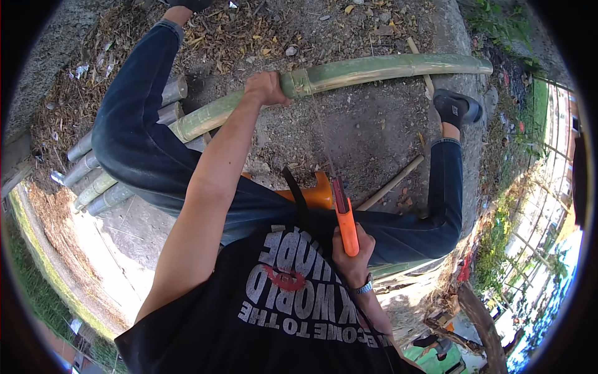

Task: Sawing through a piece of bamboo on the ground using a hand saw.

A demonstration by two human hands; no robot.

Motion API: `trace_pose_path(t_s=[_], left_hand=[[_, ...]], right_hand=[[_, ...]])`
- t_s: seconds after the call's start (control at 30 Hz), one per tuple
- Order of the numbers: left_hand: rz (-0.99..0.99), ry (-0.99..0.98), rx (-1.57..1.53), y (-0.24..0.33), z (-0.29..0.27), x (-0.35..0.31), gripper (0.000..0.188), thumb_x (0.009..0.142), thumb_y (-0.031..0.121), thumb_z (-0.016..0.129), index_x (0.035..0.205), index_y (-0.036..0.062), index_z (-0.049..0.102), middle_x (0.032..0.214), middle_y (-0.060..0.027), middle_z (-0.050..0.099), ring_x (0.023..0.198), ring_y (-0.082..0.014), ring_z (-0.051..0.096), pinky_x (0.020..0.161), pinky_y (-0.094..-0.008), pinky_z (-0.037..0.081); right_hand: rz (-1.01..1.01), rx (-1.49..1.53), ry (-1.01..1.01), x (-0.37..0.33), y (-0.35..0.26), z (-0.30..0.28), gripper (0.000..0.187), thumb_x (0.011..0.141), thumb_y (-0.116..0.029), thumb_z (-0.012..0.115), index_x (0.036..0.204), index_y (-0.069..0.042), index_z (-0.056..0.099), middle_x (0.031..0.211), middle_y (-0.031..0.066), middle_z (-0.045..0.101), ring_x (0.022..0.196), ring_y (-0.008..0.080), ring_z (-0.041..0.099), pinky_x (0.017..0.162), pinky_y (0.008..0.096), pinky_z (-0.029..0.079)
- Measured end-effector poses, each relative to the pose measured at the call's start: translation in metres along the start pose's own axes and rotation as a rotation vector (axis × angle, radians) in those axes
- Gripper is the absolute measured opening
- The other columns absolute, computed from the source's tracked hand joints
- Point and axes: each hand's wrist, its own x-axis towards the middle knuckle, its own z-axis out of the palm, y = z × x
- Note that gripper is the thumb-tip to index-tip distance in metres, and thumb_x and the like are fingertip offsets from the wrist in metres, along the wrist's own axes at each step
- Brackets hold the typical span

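Note:
A thick green bamboo pole (pixel 386 67) lies across in front of me, passing over my left leg side. My left hand (pixel 265 88) is closed over it, just left of a node. In my right hand (pixel 354 252), close to my body, is the orange handle of a hand saw (pixel 347 227). Its thin blade, faint and blurred, runs up from the handle to the pole, meeting it just right of my left hand. An orange plastic object (pixel 321 192) with a black strap sits between my legs; its kind is unclear.
Several cut bamboo poles (pixel 115 196) lie at the left beneath my bent leg. One thin stick (pixel 392 184) rests on the dirt at the right; another (pixel 428 84) passes under the pole. A tree trunk (pixel 483 321) stands at the lower right. Dry leaves litter the ground.

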Motion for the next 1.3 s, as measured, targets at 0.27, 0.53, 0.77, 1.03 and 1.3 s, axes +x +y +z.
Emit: trace_pose_path(t_s=[0.27, 0.53, 0.77, 1.03, 1.3], left_hand=[[-0.014, -0.013, 0.036, 0.004, 0.000, -0.002, 0.088, 0.063, 0.054, 0.091, 0.131, 0.0046, 0.066, 0.132, -0.0203, 0.071, 0.123, -0.0361, 0.068, 0.107, -0.0456, 0.055], [-0.089, 0.034, 0.034, 0.024, -0.003, -0.004, 0.085, 0.067, 0.055, 0.088, 0.132, 0.0053, 0.065, 0.124, -0.0188, 0.075, 0.119, -0.0338, 0.071, 0.103, -0.0429, 0.057], [-0.069, 0.074, 0.029, 0.019, 0.006, -0.011, 0.075, 0.076, 0.051, 0.081, 0.128, 0.0018, 0.062, 0.118, -0.0199, 0.076, 0.111, -0.0338, 0.074, 0.097, -0.0439, 0.059], [-0.036, 0.345, 0.111, 0.016, 0.041, -0.014, 0.083, 0.069, 0.049, 0.089, 0.129, 0.0008, 0.058, 0.121, -0.0213, 0.072, 0.114, -0.0368, 0.071, 0.103, -0.0445, 0.056], [-0.022, 0.001, -0.011, 0.018, -0.019, -0.007, 0.079, 0.061, 0.053, 0.094, 0.116, 0.0012, 0.075, 0.116, -0.0187, 0.078, 0.108, -0.0314, 0.076, 0.096, -0.0425, 0.061]], right_hand=[[0.012, -0.061, -0.004, 0.003, -0.022, -0.013, 0.014, 0.083, -0.005, 0.076, 0.086, 0.000, 0.063, 0.067, 0.0149, 0.064, 0.056, 0.0339, 0.069, 0.054, 0.0370, 0.053], [-0.245, 0.060, 0.034, 0.078, -0.012, 0.085, 0.020, 0.080, -0.012, 0.076, 0.092, 0.001, 0.067, 0.067, 0.0190, 0.065, 0.063, 0.0400, 0.070, 0.060, 0.0428, 0.057], [-0.040, 0.208, 0.025, 0.103, 0.005, 0.008, 0.015, 0.092, -0.009, 0.074, 0.100, 0.003, 0.073, 0.068, 0.0116, 0.064, 0.058, 0.0185, 0.062, 0.059, 0.0337, 0.050], [-0.216, 0.237, 0.022, 0.144, -0.171, -0.077, 0.024, 0.096, -0.011, 0.074, 0.115, 0.004, 0.070, 0.079, 0.0074, 0.067, 0.064, 0.0143, 0.060, 0.062, 0.0304, 0.047], [-0.447, 0.155, 0.174, 0.157, -0.078, -0.038, 0.013, 0.093, -0.010, 0.075, 0.097, 0.002, 0.073, 0.069, 0.0077, 0.064, 0.051, 0.0175, 0.058, 0.051, 0.0316, 0.044]])
